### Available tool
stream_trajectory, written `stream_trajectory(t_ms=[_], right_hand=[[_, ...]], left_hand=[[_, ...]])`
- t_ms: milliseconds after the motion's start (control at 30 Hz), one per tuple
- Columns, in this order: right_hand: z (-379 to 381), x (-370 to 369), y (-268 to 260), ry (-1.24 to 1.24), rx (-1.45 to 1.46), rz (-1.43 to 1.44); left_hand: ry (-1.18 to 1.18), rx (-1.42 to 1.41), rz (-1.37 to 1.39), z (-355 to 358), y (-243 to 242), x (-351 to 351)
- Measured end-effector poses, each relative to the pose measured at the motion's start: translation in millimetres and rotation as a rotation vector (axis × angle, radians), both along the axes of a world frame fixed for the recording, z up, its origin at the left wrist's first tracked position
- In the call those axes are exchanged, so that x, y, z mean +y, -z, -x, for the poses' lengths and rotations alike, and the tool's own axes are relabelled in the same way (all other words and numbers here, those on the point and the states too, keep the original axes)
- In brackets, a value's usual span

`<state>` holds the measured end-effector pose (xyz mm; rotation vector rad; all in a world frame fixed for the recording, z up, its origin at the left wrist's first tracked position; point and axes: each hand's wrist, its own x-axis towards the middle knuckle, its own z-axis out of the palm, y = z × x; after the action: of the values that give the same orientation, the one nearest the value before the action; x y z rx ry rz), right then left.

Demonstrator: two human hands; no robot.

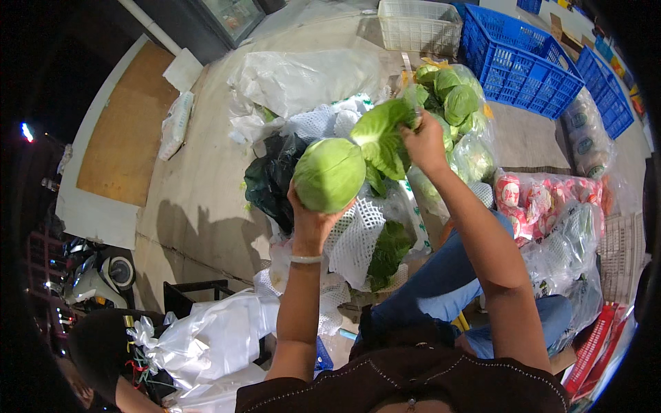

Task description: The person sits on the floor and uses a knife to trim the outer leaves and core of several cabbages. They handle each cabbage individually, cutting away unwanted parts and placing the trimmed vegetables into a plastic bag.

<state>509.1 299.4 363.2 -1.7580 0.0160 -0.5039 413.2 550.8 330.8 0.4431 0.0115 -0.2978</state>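
My left hand (316, 221) cups a round green cabbage (330, 175) from below. Loose outer cabbage leaves (384, 137) hang from my right hand (426, 142), just right of the head. A thin pale strip (407, 67), possibly a knife blade, rises above that hand; its lower end is hidden. Beneath both hands lies a heap with white foam netting (359, 219), a dark green leaf (390, 253) and a dark plastic bag (273, 175). Beyond my right hand, more cabbages (459, 103) sit in a clear plastic bag.
Blue plastic crates (521, 62) and a white crate (419, 28) stand at the back right. Red-and-white wrapped packs (547, 199) lie at right. Clear plastic sheeting (310, 77) is behind the heap. Another person's arm (137, 395) shows at lower left, beside white plastic bags (222, 330).
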Motion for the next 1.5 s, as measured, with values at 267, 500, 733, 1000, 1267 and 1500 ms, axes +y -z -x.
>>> stream_trajectory(t_ms=[267, 500, 733, 1000, 1267, 1500], right_hand=[[24, 64, 23, -0.599, 0.390, 0.003], [28, 57, -56, -0.694, 0.501, -0.693], [19, 22, -80, -0.654, 0.315, -0.648], [94, 91, -56, -0.275, 0.039, -0.380], [114, 79, -17, -0.359, -0.200, 0.008], [130, 79, -8, -0.241, -0.467, 0.390]], left_hand=[[0.086, 0.014, 0.450, 5, -20, 27], [-0.128, -0.195, -0.739, -6, -53, 26], [0.104, -0.208, -0.266, -25, -44, -3], [-0.232, -0.245, -0.222, -20, -37, -29], [-0.139, -0.227, -0.212, -7, -4, 4], [-0.228, -0.261, -0.057, -12, 34, 19]])
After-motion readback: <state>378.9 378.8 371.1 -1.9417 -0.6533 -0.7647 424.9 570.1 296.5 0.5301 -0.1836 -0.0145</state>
